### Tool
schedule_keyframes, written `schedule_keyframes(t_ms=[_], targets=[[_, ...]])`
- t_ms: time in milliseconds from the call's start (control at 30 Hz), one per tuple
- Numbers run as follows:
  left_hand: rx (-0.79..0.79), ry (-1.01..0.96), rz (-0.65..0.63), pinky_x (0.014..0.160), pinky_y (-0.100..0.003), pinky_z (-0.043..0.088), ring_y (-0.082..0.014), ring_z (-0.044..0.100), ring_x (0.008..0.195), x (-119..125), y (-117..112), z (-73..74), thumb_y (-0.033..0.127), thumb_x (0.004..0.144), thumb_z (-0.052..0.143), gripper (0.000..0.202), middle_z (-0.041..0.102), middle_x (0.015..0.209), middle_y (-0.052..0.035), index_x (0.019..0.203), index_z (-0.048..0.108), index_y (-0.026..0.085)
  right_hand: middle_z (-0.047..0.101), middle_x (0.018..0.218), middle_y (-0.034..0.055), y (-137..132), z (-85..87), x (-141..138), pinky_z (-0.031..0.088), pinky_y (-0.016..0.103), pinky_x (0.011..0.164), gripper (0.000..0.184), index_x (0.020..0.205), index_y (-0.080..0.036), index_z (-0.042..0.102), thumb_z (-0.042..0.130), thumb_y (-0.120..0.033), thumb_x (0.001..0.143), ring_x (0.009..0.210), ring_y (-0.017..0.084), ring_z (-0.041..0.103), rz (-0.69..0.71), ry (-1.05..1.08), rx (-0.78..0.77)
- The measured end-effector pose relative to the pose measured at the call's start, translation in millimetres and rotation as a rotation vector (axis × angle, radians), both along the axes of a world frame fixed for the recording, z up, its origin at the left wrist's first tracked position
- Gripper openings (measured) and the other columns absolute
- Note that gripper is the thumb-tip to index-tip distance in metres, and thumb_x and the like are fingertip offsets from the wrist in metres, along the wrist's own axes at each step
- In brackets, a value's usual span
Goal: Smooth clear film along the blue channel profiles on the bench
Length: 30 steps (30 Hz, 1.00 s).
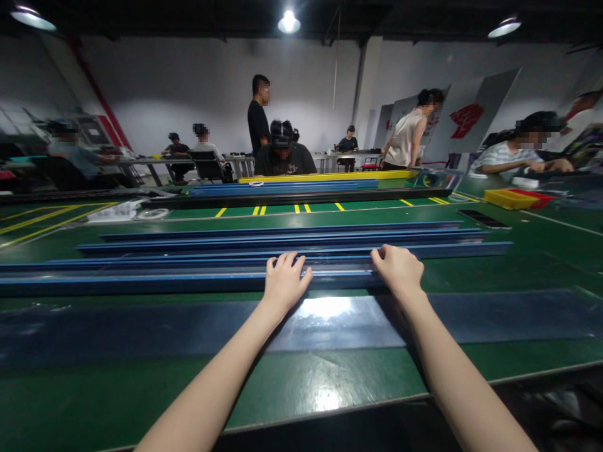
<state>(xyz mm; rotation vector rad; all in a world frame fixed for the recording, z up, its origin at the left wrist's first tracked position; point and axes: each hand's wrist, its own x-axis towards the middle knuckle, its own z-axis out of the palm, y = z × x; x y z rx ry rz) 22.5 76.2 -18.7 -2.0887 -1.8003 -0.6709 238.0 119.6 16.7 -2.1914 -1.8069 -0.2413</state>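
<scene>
Both my arms reach forward over a green workbench (330, 376). My left hand (284, 280) and my right hand (398, 269) grip the near edge of a long blue channel rail (141, 282), fingers curled over its rim. That rail is the nearest of several long blue rails (282, 242) lying side by side across the bench. Under my wrists runs a dark glossy strip (518, 317), flat on the bench and reflecting a ceiling lamp.
Farther back lie more blue rails and a yellow one (325, 177). A yellow tray (509, 199) and a red one sit at the right, a dark flat device (483, 219) near them. Several people sit or stand at benches behind. The bench's front edge is close to me.
</scene>
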Motion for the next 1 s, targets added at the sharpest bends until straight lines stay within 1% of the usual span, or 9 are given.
schedule_keyframes(t_ms=[133,367,467,533,600,733,800,867,1000], targets=[[-0.003,0.008,0.005,0.089,-0.042,0.034,-0.0222,0.049,0.107,-0.6,1.1,-0.8,0.033,0.084,0.041,0.03,0.057,0.116,-0.0067,0.105,0.058,0.02,0.067,0.082,0.0113,0.2,-5.9,-0.7,0.04,0.028,0.056,0.039,0.078,-0.017,0.066,0.031,-0.036,0.083,0.078,0.025,0.062,0.044,-0.048,0.045],[0.067,0.019,-0.03,0.087,-0.04,0.035,-0.0215,0.052,0.103,-0.7,2.2,-2.9,0.03,0.085,0.04,0.028,0.06,0.111,-0.0067,0.101,0.06,0.019,0.067,0.079,0.0083,-1.7,-11.2,-7.4,0.034,0.026,0.052,0.041,0.073,-0.018,0.064,0.03,-0.036,0.086,0.077,0.021,0.06,0.16,-0.128,0.111],[0.083,0.019,-0.056,0.087,-0.039,0.035,-0.0213,0.052,0.102,1.6,0.6,-1.8,0.029,0.084,0.041,0.027,0.061,0.108,-0.0064,0.099,0.06,0.019,0.067,0.078,0.006,-1.4,-12.9,-10.9,0.034,0.025,0.056,0.041,0.074,-0.019,0.063,0.03,-0.038,0.088,0.08,0.018,0.058,0.337,-0.167,0.139],[0.088,0.025,-0.07,0.086,-0.039,0.036,-0.0214,0.052,0.102,3.3,-0.5,-1.0,0.029,0.084,0.041,0.027,0.061,0.108,-0.0065,0.099,0.06,0.019,0.067,0.081,0.0048,-1.0,-14.9,-13.4,0.035,0.024,0.061,0.04,0.078,-0.019,0.063,0.029,-0.038,0.089,0.082,0.017,0.057,0.492,-0.204,0.16],[0.089,0.034,-0.082,0.085,-0.038,0.036,-0.0214,0.052,0.101,4.3,-1.3,-0.8,0.03,0.085,0.041,0.027,0.061,0.109,-0.0067,0.1,0.06,0.018,0.067,0.084,0.0043,-1.0,-17.0,-16.0,0.036,0.025,0.066,0.039,0.083,-0.019,0.063,0.029,-0.036,0.09,0.083,0.017,0.056,0.616,-0.224,0.173],[0.078,0.076,-0.144,0.084,-0.037,0.037,-0.0205,0.052,0.102,3.9,-1.5,-2.3,0.031,0.086,0.04,0.029,0.06,0.11,-0.0066,0.103,0.059,0.019,0.067,0.089,0.0047,-2.4,-18.7,-19.8,0.035,0.024,0.073,0.038,0.09,-0.019,0.063,0.028,-0.034,0.091,0.086,0.015,0.055,0.767,-0.198,0.179],[0.066,0.101,-0.169,0.083,-0.036,0.037,-0.0203,0.051,0.104,3.2,-1.2,-2.8,0.031,0.086,0.039,0.03,0.059,0.112,-0.0066,0.105,0.058,0.019,0.067,0.09,0.0049,-2.8,-18.2,-19.9,0.035,0.023,0.074,0.038,0.09,-0.019,0.063,0.028,-0.034,0.091,0.086,0.015,0.055,0.792,-0.183,0.18],[0.053,0.116,-0.172,0.082,-0.035,0.038,-0.0204,0.051,0.104,2.6,-1.1,-2.3,0.031,0.087,0.038,0.03,0.059,0.113,-0.0064,0.106,0.058,0.019,0.067,0.089,0.0048,-2.1,-17.3,-18.0,0.035,0.023,0.073,0.038,0.088,-0.019,0.063,0.028,-0.033,0.091,0.086,0.015,0.055,0.779,-0.174,0.18],[0.025,0.138,-0.16,0.08,-0.035,0.038,-0.0203,0.052,0.102,1.1,-1.6,2.5,0.031,0.087,0.038,0.03,0.06,0.11,-0.0052,0.103,0.06,0.02,0.067,0.086,0.0049,2.6,-15.4,-8.9,0.034,0.023,0.069,0.041,0.079,-0.018,0.063,0.026,-0.033,0.091,0.083,0.015,0.056,0.666,-0.159,0.208]])
